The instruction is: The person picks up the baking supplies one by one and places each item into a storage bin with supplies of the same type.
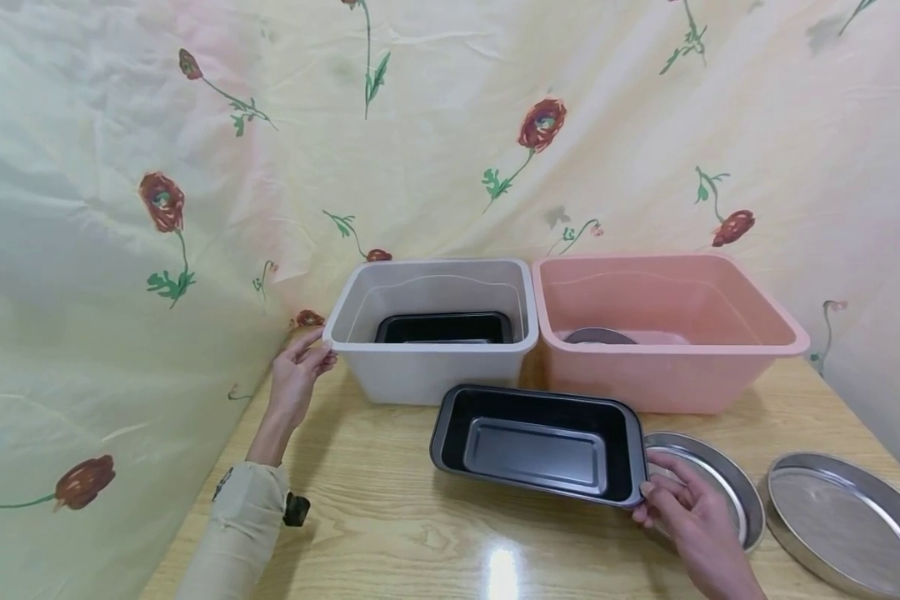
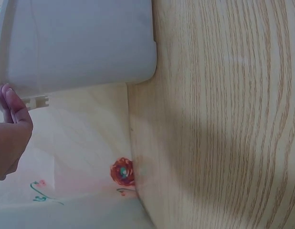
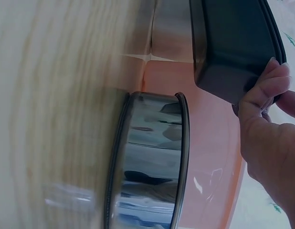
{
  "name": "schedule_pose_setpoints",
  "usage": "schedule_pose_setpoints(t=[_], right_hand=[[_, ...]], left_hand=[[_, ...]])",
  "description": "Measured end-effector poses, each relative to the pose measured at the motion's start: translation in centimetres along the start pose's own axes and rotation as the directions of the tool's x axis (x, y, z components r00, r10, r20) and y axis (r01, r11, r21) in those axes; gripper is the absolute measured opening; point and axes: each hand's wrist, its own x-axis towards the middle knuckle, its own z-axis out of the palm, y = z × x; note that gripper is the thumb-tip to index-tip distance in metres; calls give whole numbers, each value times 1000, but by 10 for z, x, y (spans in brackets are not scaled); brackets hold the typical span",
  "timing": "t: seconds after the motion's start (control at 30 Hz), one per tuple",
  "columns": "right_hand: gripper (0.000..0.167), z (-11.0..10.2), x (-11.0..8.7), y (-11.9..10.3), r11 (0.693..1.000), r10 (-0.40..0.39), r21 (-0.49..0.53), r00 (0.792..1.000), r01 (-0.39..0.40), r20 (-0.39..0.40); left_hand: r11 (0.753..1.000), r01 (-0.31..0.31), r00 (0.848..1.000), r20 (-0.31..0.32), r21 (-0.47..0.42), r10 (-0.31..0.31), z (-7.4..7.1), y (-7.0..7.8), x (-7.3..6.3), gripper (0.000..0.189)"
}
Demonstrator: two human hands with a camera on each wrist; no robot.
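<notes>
My right hand (image 1: 678,508) pinches the right-end rim of a black loaf pan (image 1: 536,454), which is held above the table in front of two plastic bins. In the right wrist view the pan's dark underside (image 3: 238,47) shows, with fingers and thumb at its rim. My left hand (image 1: 300,375) holds the front left corner of the light grey bin (image 1: 435,375); the left wrist view shows fingers curled under its rim (image 2: 2,52). Another black loaf pan (image 1: 446,327) lies inside that bin.
A pink bin (image 1: 667,379) stands right of the grey one, with a round metal piece (image 1: 598,336) partly visible inside. Two round metal pans (image 1: 750,508) (image 1: 847,533) sit at the right on the wooden table (image 1: 375,517). Flowered cloth (image 1: 435,150) hangs behind.
</notes>
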Motion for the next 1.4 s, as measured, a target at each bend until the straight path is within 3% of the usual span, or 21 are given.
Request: schedule_pose_setpoints(t=[0.2,0.33,0.43,0.6,0.8,1.0,1.4], right_hand=[[46,0,1,-5,999,-30,-11,999,30,19],[37,0,3,-11,997,12,-73,1000,-11,6],[41,1,4,-16,993,47,-108,999,-47,-3],[40,5,5,-23,993,36,-114,999,-35,5],[34,8,6,-24,999,-29,-43,999,30,19],[40,10,6,-24,994,-84,79,996,81,41],[42,13,8,-29,968,-141,223,984,115,105]], left_hand=[[1000,-4,1000,3,2,4,-1,-1,0,43],[1000,-7,1000,0,-3,7,-1,-1,-1,42],[1000,-9,1000,2,-8,9,-1,-1,-1,43],[1000,-10,1000,-1,-14,10,-1,-1,0,43],[1000,-11,1000,-4,-16,11,-1,-2,0,43],[1000,-13,1000,-2,-22,13,-2,-2,-1,42],[1000,-8,1000,9,-6,8,-2,-1,-1,43]])
